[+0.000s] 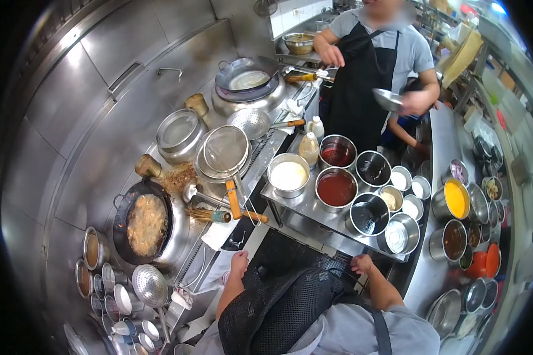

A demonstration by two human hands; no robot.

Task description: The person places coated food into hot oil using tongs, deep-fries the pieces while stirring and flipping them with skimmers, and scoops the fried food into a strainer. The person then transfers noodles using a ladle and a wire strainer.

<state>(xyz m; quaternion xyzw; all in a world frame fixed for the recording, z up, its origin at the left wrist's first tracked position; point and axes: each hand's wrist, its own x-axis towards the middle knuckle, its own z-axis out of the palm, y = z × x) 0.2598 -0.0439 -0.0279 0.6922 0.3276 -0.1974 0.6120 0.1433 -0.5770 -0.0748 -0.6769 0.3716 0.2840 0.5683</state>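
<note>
Food (pixel 148 225) in a tan, lumpy mass lay spread across the dark wok (pixel 121 234), between eight and nine o'clock, so the cooking seemed under way rather than finished. None of it showed in the mesh strainer (pixel 226 151) toward ten o'clock, nor in the perforated ladle (pixel 149 283) between seven and eight; judging by that, it had not been lifted out. How nearly cooked it was could not be told.

The left hand (pixel 238 262), between six and seven o'clock, hung near a white cloth (pixel 215 238), its fingers curled inward. The right hand (pixel 362 264), between four and five, was near the steel side table (pixel 308 213), its fingers bent too. Whether either gripped anything I could not tell; both were well apart from the wok. Between one and two o'clock, a co-worker (pixel 361 89) held a metal bowl (pixel 387 99).
</note>
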